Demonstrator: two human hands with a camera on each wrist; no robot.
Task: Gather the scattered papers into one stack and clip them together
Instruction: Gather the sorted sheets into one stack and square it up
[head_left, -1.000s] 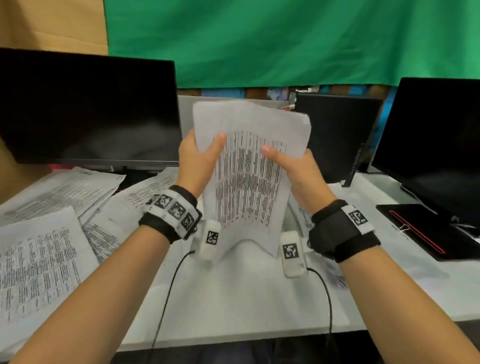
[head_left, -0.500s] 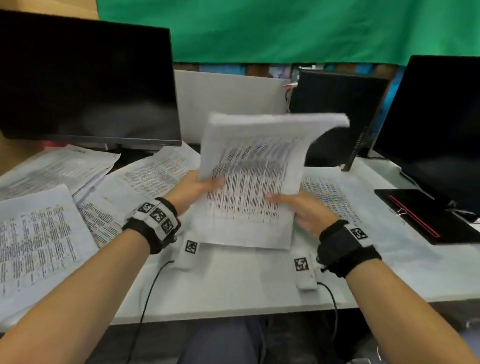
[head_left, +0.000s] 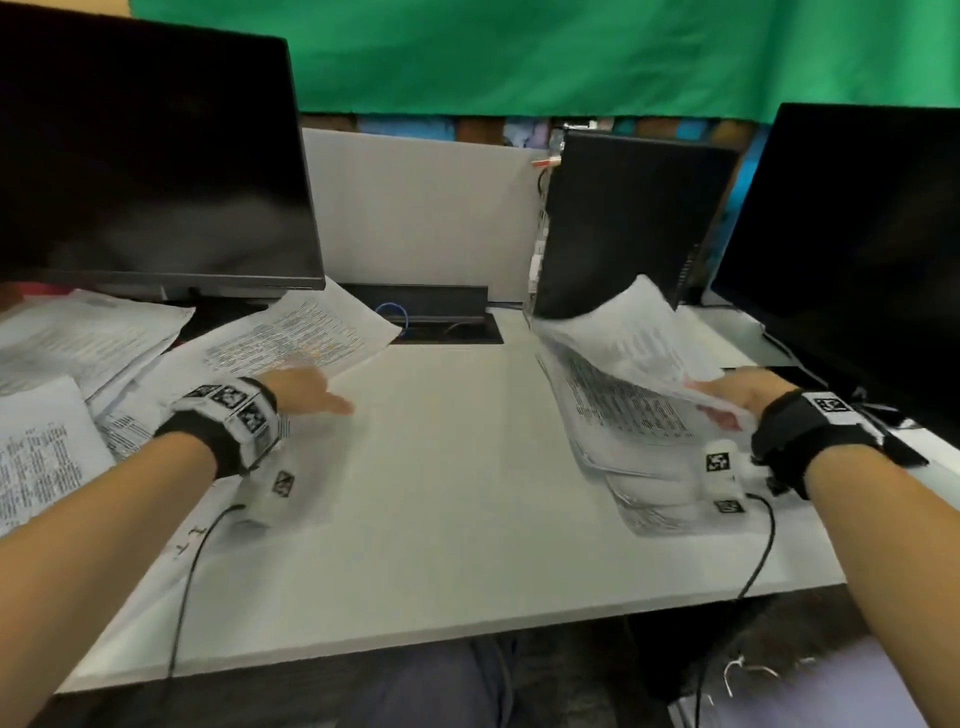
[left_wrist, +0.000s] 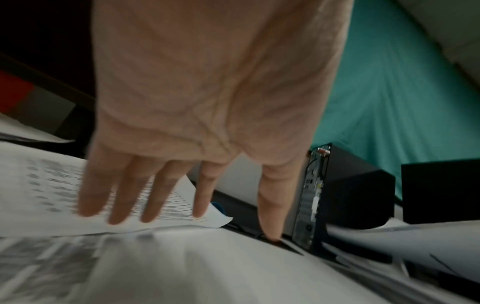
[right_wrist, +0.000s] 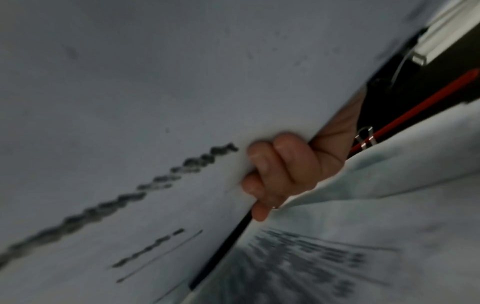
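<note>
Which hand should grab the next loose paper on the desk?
Probably the left hand: it is open, over the loose papers. The right hand already grips the gathered stack.

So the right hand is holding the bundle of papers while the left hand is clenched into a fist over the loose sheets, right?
Not quite. The left hand is not a fist: the left wrist view shows its fingers straight and spread, reaching over a loose printed sheet. The rest holds: the right hand grips the bundle of papers.
</note>
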